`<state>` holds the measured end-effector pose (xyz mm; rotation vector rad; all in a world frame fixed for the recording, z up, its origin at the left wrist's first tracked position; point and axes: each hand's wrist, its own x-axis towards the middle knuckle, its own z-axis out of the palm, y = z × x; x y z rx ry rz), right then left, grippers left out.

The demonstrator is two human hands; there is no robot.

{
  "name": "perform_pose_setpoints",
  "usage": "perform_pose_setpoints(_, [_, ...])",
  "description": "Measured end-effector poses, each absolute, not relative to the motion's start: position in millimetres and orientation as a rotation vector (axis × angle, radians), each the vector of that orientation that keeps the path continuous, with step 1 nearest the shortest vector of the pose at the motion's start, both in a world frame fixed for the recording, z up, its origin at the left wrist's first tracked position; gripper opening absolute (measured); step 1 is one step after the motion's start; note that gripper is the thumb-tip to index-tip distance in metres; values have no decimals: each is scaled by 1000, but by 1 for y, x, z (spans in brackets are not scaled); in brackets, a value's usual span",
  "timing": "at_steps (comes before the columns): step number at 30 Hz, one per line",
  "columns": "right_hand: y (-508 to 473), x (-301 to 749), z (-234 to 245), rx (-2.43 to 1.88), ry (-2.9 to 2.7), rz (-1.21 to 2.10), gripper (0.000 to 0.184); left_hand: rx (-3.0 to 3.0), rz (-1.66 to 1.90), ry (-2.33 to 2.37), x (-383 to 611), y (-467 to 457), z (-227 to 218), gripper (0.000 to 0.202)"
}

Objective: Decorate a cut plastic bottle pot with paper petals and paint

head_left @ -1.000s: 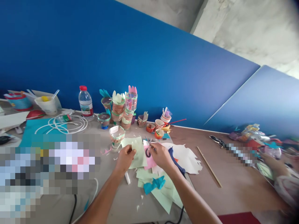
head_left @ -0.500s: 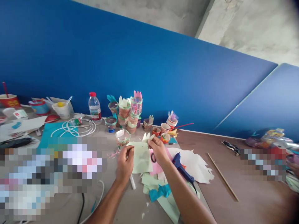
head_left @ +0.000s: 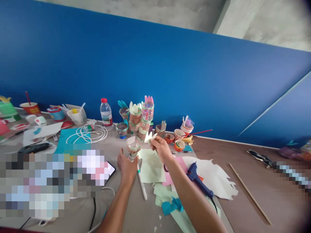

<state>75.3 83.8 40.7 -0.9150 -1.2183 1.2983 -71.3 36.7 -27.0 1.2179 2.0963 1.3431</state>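
Since half a second ago the left hand (head_left: 126,164) has let go of the green sheet (head_left: 152,166), and the right hand (head_left: 162,149) has lifted the paper cutout (head_left: 148,137) off it. Big stuff first: the brown table (head_left: 243,155) is full of craft bits, and the green sheet lies flat mid-table. The blue glue gun (head_left: 198,176) is just right of it. A small plastic cup (head_left: 133,148) stands at the sheet's far left corner. Left hand is spread wide, just near of the cup; can't tell if it's touching. Right hand's fingertips pinch the pale cutout, held up just right of the cup.
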Motion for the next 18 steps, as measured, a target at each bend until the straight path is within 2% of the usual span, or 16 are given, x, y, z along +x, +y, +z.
perform_pose_setpoints(6, [78,88,38,-970,-1180,1291,23,1263,1203,2171,-68,37,-28,61])
perform_pose_setpoints(14, [55,117,39,-1126,-1235,1304,22,1285,1390,1945,-73,47,-30,25])
perform_pose_setpoints(18, [43,130,30,-1189,-1242,1319,26,1198,1529,1899,-75,49,-29,25])
